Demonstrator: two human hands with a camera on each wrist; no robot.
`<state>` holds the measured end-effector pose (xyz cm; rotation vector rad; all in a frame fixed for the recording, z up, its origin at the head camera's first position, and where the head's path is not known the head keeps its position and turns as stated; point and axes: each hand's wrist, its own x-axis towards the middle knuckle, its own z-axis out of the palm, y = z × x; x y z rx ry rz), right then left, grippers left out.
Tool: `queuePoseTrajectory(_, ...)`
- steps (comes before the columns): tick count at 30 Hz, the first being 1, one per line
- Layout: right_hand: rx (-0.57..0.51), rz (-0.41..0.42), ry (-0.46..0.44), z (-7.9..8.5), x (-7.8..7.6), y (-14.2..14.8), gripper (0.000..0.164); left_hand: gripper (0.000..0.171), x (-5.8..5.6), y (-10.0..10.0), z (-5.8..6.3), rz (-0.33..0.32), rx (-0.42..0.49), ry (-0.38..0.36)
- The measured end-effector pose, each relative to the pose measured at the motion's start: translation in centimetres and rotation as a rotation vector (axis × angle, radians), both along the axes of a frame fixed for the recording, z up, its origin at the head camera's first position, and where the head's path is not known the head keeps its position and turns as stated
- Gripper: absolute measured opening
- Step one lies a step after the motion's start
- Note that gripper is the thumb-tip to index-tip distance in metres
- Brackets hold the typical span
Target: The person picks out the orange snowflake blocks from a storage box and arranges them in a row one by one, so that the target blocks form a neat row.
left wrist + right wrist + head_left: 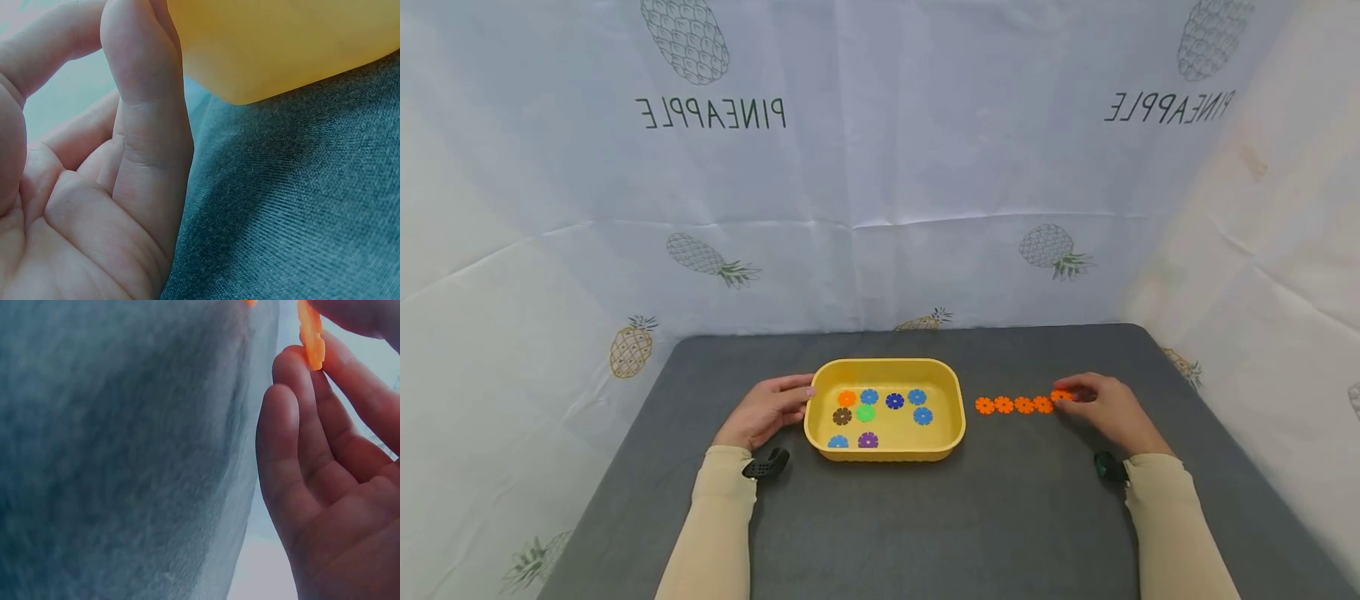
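Note:
A yellow plastic tub (884,456) stands on the grey table with several notched plastic discs inside. My left hand (771,409) holds the tub at its left side, with fingertips right at the rim. In the left wrist view, curved fingers (147,94) lie against the tub's yellow wall (250,56). On the right, my right hand (1103,410) pinches an orange notched disc (1062,396) between thumb and fingers. The right wrist view shows this disc (312,337) edge-on. Left of it, a row of orange discs (1023,405) lies flat, reaching toward the tub.
Inside the tub are blue discs (922,416), a green one (865,412), a brown one (842,416), a purple one (868,440) and an orange one (847,398). A white pineapple-print cloth (880,167) hangs behind the table (940,533).

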<state>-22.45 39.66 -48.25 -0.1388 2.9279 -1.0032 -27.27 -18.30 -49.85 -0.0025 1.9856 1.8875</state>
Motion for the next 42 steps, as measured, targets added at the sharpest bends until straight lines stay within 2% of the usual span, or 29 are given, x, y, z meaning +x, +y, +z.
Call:
queuePoseTrajectory(18,0.082,-0.01,-0.034,-0.1,-0.4,-0.5,0.041,0.07,0.5,-0.8,-0.1,0.009,0.01,-0.009)
queuePoseTrajectory(31,0.079,-0.006,-0.033,0.3,-0.9,-0.9,0.044,0.067,0.7,-1.3,0.0,0.024,0.021,-0.008)
queuePoseTrajectory(38,0.095,0.0,0.022,1.3,-0.7,-1.8,0.042,0.065,0.5,-0.9,-0.1,0.034,0.012,-0.001)
queuePoseTrajectory(42,0.084,0.02,0.052,2.3,-0.7,-3.8,0.041,0.065,0.1,-0.2,-0.1,0.018,0.014,0.006)
